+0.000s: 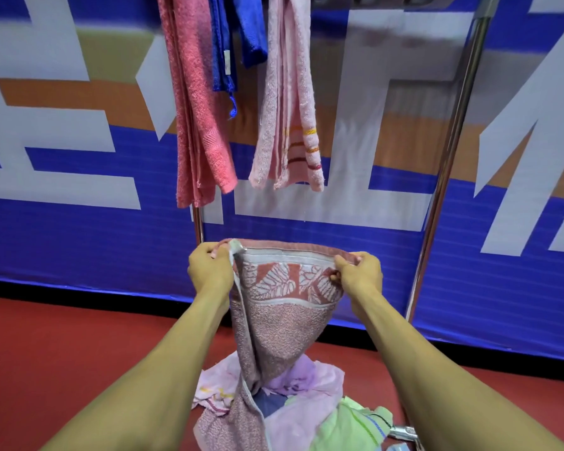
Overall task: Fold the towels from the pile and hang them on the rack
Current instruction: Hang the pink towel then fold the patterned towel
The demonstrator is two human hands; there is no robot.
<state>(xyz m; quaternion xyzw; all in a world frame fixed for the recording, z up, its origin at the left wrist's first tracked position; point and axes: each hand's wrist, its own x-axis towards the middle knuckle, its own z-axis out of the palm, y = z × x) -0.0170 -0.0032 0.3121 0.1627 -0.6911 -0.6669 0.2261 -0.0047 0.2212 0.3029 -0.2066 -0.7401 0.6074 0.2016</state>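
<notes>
Dusty-pink terry towel [275, 333] with white leaf-pattern border band near top edge. Left hand [210, 268] and right hand [358, 271] each pinch 1 top corner, fingers curled over hem. Towel hangs lengthwise, long axis vertical, narrowing downward onto pile of pastel towels [306, 402] on red floor [62, 353]. No readable label. 3 towels hang on chrome rack [443, 177] above.

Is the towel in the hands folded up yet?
Not yet. The leaf-patterned towel hangs spread between the left hand and right hand, its end trailing onto the pile.
</notes>
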